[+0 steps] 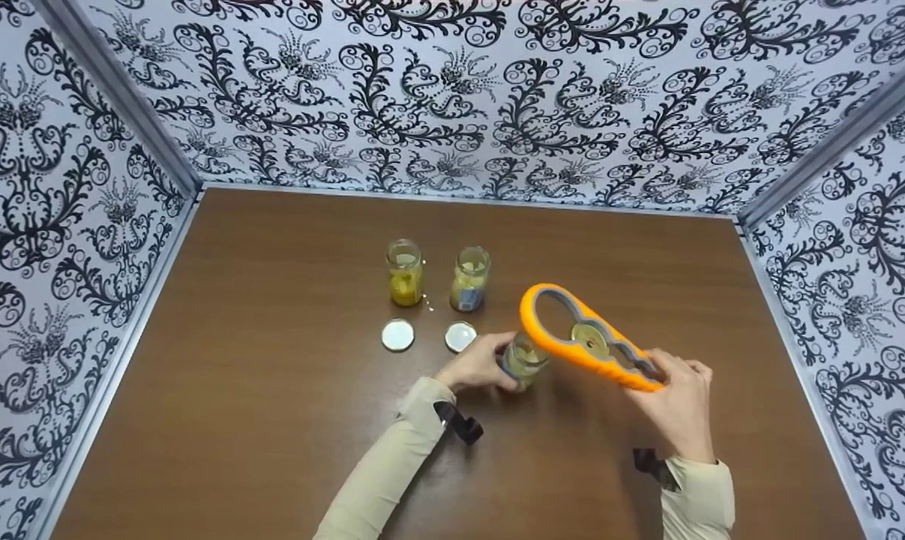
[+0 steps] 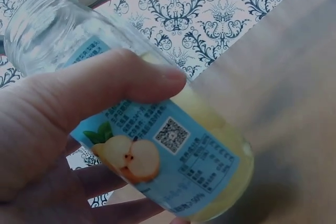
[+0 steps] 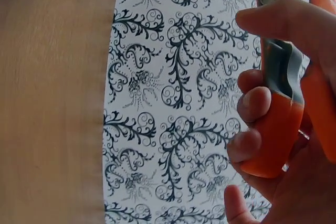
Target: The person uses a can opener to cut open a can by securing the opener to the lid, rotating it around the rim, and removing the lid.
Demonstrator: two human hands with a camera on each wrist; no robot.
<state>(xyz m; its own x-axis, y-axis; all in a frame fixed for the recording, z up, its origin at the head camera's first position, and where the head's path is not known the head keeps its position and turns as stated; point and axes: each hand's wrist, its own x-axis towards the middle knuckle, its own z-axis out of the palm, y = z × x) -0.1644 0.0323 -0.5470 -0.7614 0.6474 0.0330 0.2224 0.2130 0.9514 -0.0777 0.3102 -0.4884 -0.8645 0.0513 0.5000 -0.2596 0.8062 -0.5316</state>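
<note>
My left hand point(image 1: 482, 365) grips an open glass jar point(image 2: 210, 182), tilted, with pale yellow contents and a blue label picturing a cut pear. The thumb lies across the label in the left wrist view. My right hand point(image 1: 677, 405) grips the end of an orange jar opener point(image 1: 594, 364) with a grey inner lining, its fingers curled round the handle in the right wrist view. A round gold-coloured lid point(image 1: 589, 340) sits in the opener's middle opening. The opener is raised just right of the jar's mouth.
Two open glass jars, one with yellow contents point(image 1: 405, 281) and one with a blue label point(image 1: 468, 285), stand further back. Two lids, a left one point(image 1: 398, 335) and a right one point(image 1: 461, 337), lie in front of them. Small white spots point(image 1: 429, 302) dot the brown table point(image 1: 272, 390). Patterned walls enclose it.
</note>
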